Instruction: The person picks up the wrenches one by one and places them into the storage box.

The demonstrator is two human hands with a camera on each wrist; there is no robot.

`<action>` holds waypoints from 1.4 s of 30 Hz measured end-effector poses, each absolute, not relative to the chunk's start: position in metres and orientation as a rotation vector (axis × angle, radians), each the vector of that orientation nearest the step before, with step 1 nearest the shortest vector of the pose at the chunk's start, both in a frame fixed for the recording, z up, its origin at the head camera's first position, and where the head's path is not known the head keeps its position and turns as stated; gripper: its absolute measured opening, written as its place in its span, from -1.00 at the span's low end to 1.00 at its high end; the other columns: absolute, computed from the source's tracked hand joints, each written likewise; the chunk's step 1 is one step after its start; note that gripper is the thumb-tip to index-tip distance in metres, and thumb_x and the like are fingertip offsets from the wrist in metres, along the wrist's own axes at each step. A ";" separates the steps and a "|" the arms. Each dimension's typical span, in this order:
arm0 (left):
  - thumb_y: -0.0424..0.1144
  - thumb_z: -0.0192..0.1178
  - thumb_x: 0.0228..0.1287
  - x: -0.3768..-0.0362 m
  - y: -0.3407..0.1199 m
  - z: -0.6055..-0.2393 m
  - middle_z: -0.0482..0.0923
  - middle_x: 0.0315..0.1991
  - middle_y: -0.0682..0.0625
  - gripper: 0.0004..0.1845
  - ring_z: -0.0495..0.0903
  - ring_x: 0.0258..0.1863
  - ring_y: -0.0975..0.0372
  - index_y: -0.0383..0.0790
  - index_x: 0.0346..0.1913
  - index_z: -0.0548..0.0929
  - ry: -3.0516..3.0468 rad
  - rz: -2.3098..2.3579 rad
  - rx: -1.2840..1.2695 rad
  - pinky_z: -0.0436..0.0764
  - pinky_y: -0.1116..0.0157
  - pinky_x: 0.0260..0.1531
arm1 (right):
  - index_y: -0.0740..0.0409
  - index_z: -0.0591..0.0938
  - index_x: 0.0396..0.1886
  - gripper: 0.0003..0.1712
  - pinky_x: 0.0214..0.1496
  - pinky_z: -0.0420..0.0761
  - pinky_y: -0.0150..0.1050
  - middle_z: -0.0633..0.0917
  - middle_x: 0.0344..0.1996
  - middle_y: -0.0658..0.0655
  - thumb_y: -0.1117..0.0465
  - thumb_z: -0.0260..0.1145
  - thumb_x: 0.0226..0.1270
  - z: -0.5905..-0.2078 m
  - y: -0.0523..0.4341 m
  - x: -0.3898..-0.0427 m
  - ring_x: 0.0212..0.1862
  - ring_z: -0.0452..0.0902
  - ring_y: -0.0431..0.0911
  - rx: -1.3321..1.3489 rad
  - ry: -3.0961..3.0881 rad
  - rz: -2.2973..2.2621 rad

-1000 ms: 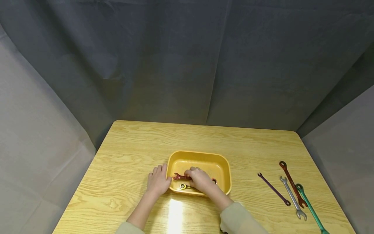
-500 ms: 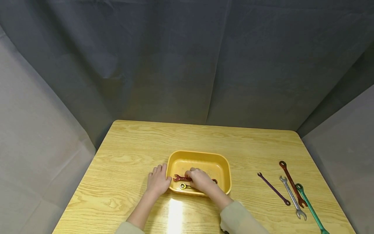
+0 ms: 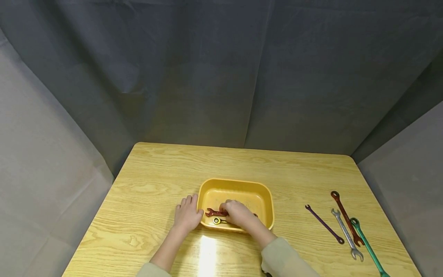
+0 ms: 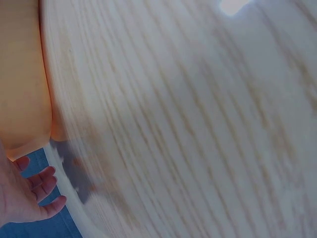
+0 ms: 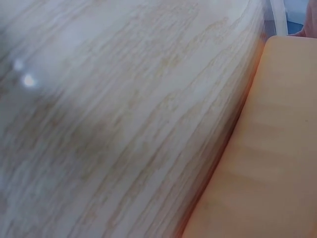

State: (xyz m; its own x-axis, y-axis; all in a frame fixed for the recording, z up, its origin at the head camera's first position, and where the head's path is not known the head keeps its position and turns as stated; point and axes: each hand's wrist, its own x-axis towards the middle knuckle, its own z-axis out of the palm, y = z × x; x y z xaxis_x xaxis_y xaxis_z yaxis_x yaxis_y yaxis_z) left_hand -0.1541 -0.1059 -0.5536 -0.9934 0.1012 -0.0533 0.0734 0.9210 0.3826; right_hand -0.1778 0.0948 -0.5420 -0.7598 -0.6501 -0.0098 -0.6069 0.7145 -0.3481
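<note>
A yellow tray (image 3: 264, 192) stands in the middle of the wooden table (image 3: 155, 181). My right hand (image 3: 236, 213) is inside the tray, fingers curled round a red wrench (image 3: 212, 212) whose open end points left. Just nearer me lies a yellow-headed ring wrench (image 3: 217, 221), mostly hidden under that hand. My left hand (image 3: 187, 214) lies flat on the table with straight fingers, its thumb against the tray's left wall. The left wrist view shows the tray wall (image 4: 22, 74) and part of the left hand (image 4: 25, 193); the right wrist view shows only the tray wall (image 5: 267, 163) and tabletop.
Several wrenches lie on the table's right side: a purple wrench (image 3: 324, 224), a red-brown wrench (image 3: 346, 217), a silver wrench (image 3: 347, 234) and a green wrench (image 3: 368, 246). Grey cloth hangs behind and beside the table.
My right hand and the red wrench have sunk slightly lower in the tray, toward me. The left hand has stayed put.
</note>
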 end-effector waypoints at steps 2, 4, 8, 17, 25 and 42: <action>-0.11 0.02 0.18 -0.154 -0.106 -0.554 0.37 -0.02 -0.16 -0.47 0.33 -0.08 0.02 -0.23 0.19 0.27 3.009 0.602 0.139 0.34 0.00 -0.15 | 0.12 0.63 -0.38 -0.85 -0.44 0.42 -0.34 0.55 -0.50 0.01 0.36 0.36 0.00 -0.541 0.095 -0.178 -0.47 0.38 -0.20 -1.034 2.778 -0.499; -0.10 0.02 0.19 -0.153 -0.106 -0.554 0.37 -0.03 -0.15 -0.48 0.33 -0.09 0.02 -0.22 0.19 0.27 3.008 0.608 0.140 0.34 0.01 -0.15 | 0.12 0.64 -0.38 -0.85 -0.42 0.44 -0.34 0.56 -0.49 0.01 0.37 0.36 0.00 -0.541 0.095 -0.178 -0.46 0.40 -0.19 -1.039 2.768 -0.503; -0.10 0.02 0.19 -0.153 -0.106 -0.554 0.37 -0.03 -0.15 -0.49 0.33 -0.08 0.02 -0.21 0.19 0.27 3.012 0.615 0.142 0.34 0.01 -0.15 | 0.15 0.65 -0.39 -0.86 -0.40 0.47 -0.33 0.60 -0.49 0.04 0.40 0.35 0.00 -0.539 0.095 -0.178 -0.44 0.45 -0.18 -1.041 2.744 -0.529; -0.11 0.03 0.18 -0.154 -0.106 -0.555 0.38 -0.03 -0.15 -0.49 0.33 -0.09 0.03 -0.21 0.18 0.28 3.020 0.628 0.135 0.33 0.02 -0.15 | 0.17 0.64 -0.45 -0.83 -0.40 0.46 -0.34 0.60 -0.53 0.03 0.47 0.30 -0.06 -0.541 0.094 -0.179 -0.46 0.43 -0.20 -1.064 2.742 -0.568; -0.11 0.04 0.17 -0.153 -0.106 -0.554 0.39 -0.03 -0.17 -0.48 0.34 -0.10 0.02 -0.23 0.18 0.28 3.025 0.630 0.138 0.34 0.02 -0.15 | 0.15 0.64 -0.41 -0.83 -0.38 0.46 -0.33 0.58 -0.49 0.02 0.45 0.30 -0.03 -0.539 0.095 -0.176 -0.44 0.42 -0.19 -1.042 2.750 -0.537; -0.10 0.03 0.17 -0.154 -0.105 -0.553 0.38 -0.04 -0.16 -0.47 0.34 -0.11 0.03 -0.25 0.17 0.28 3.025 0.605 0.139 0.35 0.01 -0.16 | 0.11 0.64 -0.25 -0.82 -0.32 0.50 -0.25 0.61 -0.37 0.01 0.28 0.30 0.09 -0.542 0.103 -0.175 -0.34 0.49 -0.14 -1.150 2.861 -0.590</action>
State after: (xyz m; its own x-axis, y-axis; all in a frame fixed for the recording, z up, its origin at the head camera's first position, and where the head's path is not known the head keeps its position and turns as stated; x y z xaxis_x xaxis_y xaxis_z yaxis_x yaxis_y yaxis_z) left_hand -0.1537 -0.1051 -0.5534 -0.9945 0.0984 -0.0350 0.0773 0.9193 0.3860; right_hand -0.1752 0.1031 -0.5416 -0.7315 -0.6682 0.1355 -0.6673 0.6608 -0.3435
